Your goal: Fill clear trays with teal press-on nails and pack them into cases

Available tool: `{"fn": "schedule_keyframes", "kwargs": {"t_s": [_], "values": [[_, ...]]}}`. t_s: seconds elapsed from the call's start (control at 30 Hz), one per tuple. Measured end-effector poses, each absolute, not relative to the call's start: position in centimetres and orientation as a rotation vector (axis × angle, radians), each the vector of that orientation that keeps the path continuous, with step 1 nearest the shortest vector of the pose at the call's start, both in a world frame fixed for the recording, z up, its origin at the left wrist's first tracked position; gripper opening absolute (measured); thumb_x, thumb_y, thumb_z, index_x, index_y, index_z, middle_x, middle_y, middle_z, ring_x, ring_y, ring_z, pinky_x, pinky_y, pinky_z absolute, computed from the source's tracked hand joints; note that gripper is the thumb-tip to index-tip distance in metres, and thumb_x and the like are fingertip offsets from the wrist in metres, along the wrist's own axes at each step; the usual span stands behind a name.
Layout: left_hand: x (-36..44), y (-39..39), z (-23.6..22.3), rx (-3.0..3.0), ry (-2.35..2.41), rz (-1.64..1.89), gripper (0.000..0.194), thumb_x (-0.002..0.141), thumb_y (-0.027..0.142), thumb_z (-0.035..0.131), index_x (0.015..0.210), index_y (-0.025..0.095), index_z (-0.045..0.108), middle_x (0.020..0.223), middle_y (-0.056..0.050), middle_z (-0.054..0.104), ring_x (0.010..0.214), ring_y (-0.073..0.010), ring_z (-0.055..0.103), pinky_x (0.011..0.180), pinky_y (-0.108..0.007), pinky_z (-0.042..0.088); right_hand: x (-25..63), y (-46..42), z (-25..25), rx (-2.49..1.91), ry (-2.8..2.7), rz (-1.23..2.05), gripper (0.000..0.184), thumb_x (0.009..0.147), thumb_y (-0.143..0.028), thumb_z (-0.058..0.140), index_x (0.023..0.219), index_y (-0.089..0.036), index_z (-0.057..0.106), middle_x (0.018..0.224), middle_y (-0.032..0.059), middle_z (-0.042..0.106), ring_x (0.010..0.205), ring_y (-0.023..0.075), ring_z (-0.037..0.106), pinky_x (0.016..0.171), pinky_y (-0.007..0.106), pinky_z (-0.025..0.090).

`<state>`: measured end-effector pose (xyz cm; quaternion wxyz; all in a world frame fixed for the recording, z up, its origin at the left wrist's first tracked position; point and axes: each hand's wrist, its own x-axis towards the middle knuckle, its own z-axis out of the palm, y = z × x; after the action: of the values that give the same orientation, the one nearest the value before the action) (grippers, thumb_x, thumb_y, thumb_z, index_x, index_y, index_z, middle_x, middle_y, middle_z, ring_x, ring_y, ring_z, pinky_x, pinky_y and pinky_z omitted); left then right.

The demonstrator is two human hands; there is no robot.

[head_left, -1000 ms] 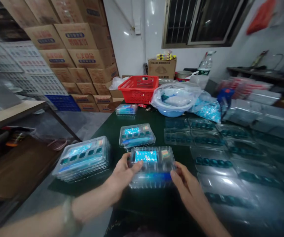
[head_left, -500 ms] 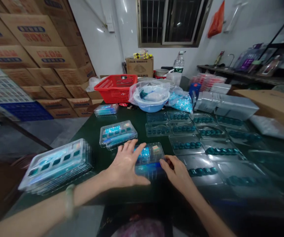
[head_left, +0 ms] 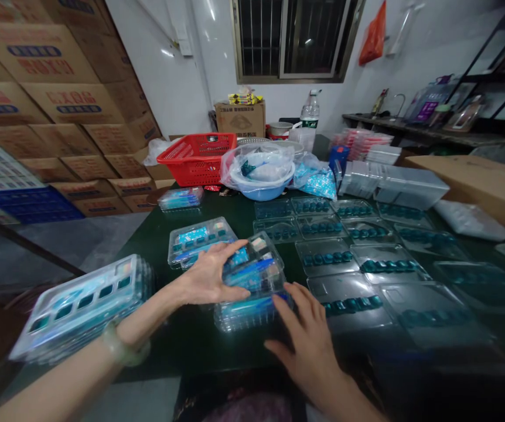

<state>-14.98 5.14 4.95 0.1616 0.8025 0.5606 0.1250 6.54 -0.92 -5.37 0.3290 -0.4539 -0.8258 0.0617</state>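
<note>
Two clear plastic packs overlap at the table's near middle. The upper pack (head_left: 256,268), holding blue pieces and a blue pen-like stick, lies askew over the lower pack (head_left: 246,315). My left hand (head_left: 208,272), a pale green bangle on its wrist, grips the upper pack's left side between thumb and fingers. At the packs' right corner, my right hand (head_left: 309,334) touches with its fingertips, its thumb held apart. Just beyond my left hand lie similar filled packs (head_left: 200,234). A taller stack of packs (head_left: 88,302) stands at the left edge.
Rows of open clear trays (head_left: 327,258) with dark teal pieces cover the table's right side. Behind them are a blue basin (head_left: 263,189), a red basket (head_left: 200,167), a bag of blue bits (head_left: 318,181) and stacked clear containers (head_left: 406,184). Cardboard boxes (head_left: 45,58) are piled at left.
The upper pack now sits turned and shifted, showing the lower one beneath. My left hand has gone from spread above it to gripping its side. My right hand's thumb has come away from the pack.
</note>
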Motion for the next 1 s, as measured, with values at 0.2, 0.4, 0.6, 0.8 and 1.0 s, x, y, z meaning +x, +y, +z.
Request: {"fn": "schedule_keyframes", "kwargs": {"t_s": [0.2,0.4,0.6,0.8,1.0], "values": [[-18.0,0.2,6.3,2.301,1.733,0.440,0.087,0.059,0.044,0.062,0.132,0.034,0.015,0.132,-0.002,0.033,0.118,-0.0274,0.032,0.097,-0.042,0.027,4.0,2.1,-5.4,-1.179,-2.379,0.051,0.039,0.075,-0.014,0.053,0.111,-0.028,0.048,0.113,0.0063,0.049,0.104,0.0268,0.040,0.082,0.045,0.031],[-21.3,-6.1,0.4,2.232,2.123,0.415,0.082,0.061,0.042,0.058,0.131,0.034,0.016,0.126,-0.006,0.038,0.112,-0.0323,0.036,0.089,-0.048,0.032,6.0,3.4,-3.8,-1.106,-2.458,0.083,0.042,0.073,-0.014,0.055,0.112,-0.026,0.048,0.114,0.0058,0.048,0.107,0.0261,0.037,0.085,0.042,0.029],[-23.2,-7.6,-4.2,2.161,2.370,0.090,0.071,0.063,0.045,0.052,0.129,0.025,0.032,0.120,-0.015,0.044,0.109,-0.0348,0.040,0.083,-0.048,0.031,8.2,10.2,-1.5,-1.267,-2.380,-0.112,0.026,0.086,-0.020,0.037,0.104,-0.021,0.055,0.100,0.0075,0.053,0.093,0.0186,0.046,0.075,0.031,0.032],[-21.9,-5.5,-4.4,2.175,2.360,0.012,0.091,0.042,0.047,0.066,0.125,0.025,0.039,0.130,-0.015,0.036,0.119,-0.0372,0.027,0.090,-0.049,0.025,6.4,19.2,-3.3,-1.173,-2.734,-0.271,0.008,0.072,-0.021,0.056,0.069,-0.017,0.062,0.073,0.0062,0.058,0.074,0.0180,0.048,0.064,0.028,0.028],[-21.2,-5.7,-3.3,2.155,2.232,0.615,0.068,0.057,0.043,0.063,0.121,0.030,0.042,0.134,-0.009,0.033,0.121,-0.0351,0.026,0.091,-0.052,0.028,6.0,19.8,-3.5,-1.046,-2.766,-0.390,0.013,0.077,-0.015,0.047,0.071,-0.015,0.058,0.075,0.0072,0.056,0.075,0.0170,0.045,0.065,0.028,0.026]]}}
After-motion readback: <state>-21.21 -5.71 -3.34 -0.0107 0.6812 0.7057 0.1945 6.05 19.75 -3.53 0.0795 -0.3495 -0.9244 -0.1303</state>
